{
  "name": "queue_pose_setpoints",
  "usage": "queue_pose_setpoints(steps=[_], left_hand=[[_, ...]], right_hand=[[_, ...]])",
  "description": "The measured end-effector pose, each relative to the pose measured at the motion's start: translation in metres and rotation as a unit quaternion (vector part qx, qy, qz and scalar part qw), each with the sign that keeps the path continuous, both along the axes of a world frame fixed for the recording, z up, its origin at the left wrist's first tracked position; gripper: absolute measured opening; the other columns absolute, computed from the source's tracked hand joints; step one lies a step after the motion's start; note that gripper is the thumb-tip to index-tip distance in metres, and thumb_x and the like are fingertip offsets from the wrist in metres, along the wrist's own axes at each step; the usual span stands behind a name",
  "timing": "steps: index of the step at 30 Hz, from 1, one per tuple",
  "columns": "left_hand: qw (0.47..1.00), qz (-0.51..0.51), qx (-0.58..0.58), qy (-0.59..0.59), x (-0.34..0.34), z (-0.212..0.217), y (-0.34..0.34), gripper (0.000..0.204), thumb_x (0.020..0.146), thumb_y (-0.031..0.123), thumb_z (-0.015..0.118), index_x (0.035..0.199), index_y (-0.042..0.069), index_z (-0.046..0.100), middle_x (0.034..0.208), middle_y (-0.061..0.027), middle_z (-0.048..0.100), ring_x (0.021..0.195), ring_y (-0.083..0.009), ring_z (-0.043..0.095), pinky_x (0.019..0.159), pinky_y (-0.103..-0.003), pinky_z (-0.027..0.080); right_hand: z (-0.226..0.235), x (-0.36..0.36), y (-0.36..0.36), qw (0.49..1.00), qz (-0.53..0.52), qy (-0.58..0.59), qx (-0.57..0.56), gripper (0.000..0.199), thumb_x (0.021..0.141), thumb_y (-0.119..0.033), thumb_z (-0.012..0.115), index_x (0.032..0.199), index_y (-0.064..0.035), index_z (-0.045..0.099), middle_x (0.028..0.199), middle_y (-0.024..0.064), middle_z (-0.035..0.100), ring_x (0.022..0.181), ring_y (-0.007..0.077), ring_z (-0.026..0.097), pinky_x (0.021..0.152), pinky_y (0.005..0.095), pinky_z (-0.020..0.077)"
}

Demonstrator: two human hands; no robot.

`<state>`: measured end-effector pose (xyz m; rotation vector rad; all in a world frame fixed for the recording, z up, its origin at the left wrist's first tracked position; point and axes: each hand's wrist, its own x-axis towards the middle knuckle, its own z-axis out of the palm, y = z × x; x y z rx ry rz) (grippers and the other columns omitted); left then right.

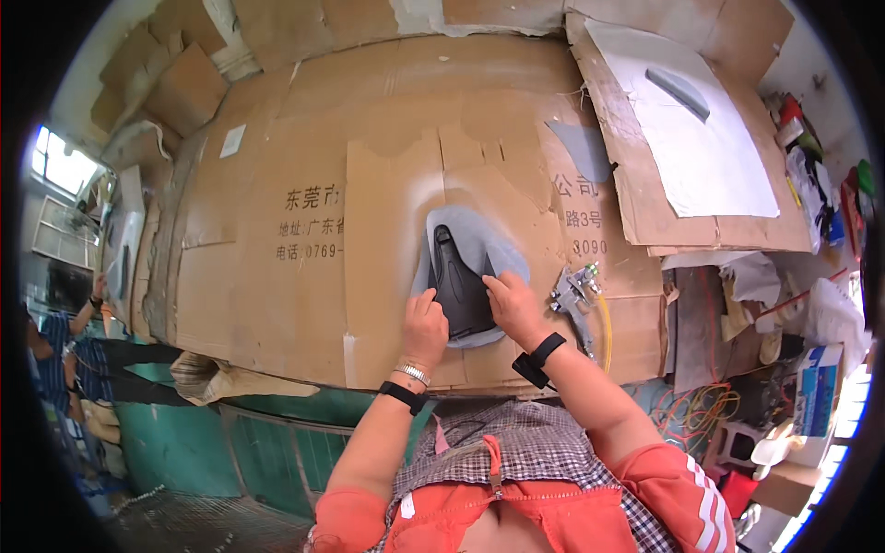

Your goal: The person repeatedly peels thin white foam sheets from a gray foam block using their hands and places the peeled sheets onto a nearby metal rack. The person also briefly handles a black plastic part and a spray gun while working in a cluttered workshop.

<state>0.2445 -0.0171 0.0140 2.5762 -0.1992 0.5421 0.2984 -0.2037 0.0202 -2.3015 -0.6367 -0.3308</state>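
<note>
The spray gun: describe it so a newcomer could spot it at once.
Start at the big cardboard-covered work surface, then find the black plastic part on its grey overspray patch, touched by both hands. Just beyond the right hand lies the spray gun. It is the only shiny metal object on the cardboard, with a yellow hose trailing from it.

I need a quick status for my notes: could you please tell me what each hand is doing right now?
Left hand: open, fingers pressing the black moulded plastic part.
Right hand: open, fingertips on the same part.
</note>
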Motion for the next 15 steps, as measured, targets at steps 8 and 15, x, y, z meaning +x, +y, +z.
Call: queue_pose_setpoints(steps=[8, 15], left_hand=[[0.939, 0.121, -0.293, 0.136, -0.001, -0.014, -0.013, 0.013, 0.071, 0.002, 0.068, 0.069, 0.000, 0.056, 0.106, -0.0163, 0.063, 0.088, -0.0246, 0.062, 0.066, -0.032, 0.049], [0.944, 0.130, -0.287, 0.100, -0.002, -0.016, -0.012, 0.015, 0.072, 0.004, 0.071, 0.068, 0.001, 0.057, 0.113, -0.0148, 0.061, 0.071, -0.0121, 0.059, 0.060, -0.026, 0.046]], right_hand=[[-0.016, 0.016, -0.031, 0.993, 0.116, -0.009, 0.031, 0.017, 0.074, 0.000, 0.055, 0.090, -0.0005, 0.059, 0.083, 0.0132, 0.050, 0.080, 0.0314, 0.053, 0.069, 0.0371, 0.0465], [-0.005, 0.020, -0.035, 0.993, 0.103, 0.029, 0.059, 0.013, 0.076, -0.005, 0.058, 0.089, -0.0029, 0.059, 0.084, 0.0127, 0.051, 0.085, 0.0319, 0.053, 0.071, 0.0388, 0.0470]])
